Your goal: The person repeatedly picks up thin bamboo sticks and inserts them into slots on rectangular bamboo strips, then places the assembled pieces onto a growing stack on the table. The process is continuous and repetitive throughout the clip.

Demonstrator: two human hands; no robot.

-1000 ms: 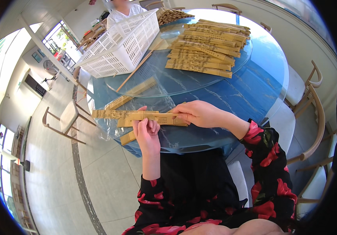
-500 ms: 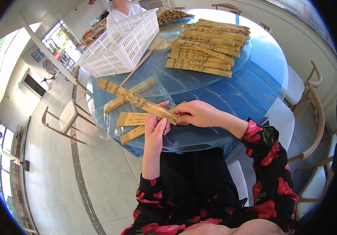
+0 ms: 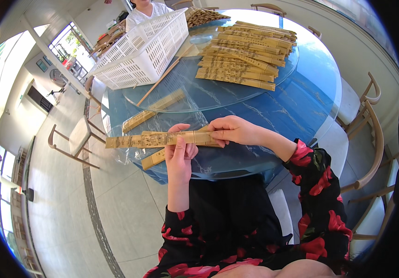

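A long, flat, tan strip (image 3: 132, 141) with dark printed marks and a bamboo-like look lies almost level in both my hands. My left hand (image 3: 180, 150) grips it near the middle, thumb on top. My right hand (image 3: 236, 130) pinches its right end between thumb and fingers. Beneath it on the table, another tan strip (image 3: 154, 159) lies at a slant, and more are partly hidden behind my left hand. Farther back, a tan strip (image 3: 155, 110) rests on clear plastic film (image 3: 188, 104).
A white slatted basket (image 3: 146, 55) stands at the back left, with a thin wooden stick (image 3: 163, 77) beside it. A heap of tan strips (image 3: 245, 58) covers the right of the glass turntable. Behind are brown sticks (image 3: 204, 17) and a seated person (image 3: 146, 14). Chairs (image 3: 81, 139) surround the table.
The held strip has turned from a slant to nearly level, its left end swinging down toward me. My left thumb now lies on its top face. My right hand stays at the right end.
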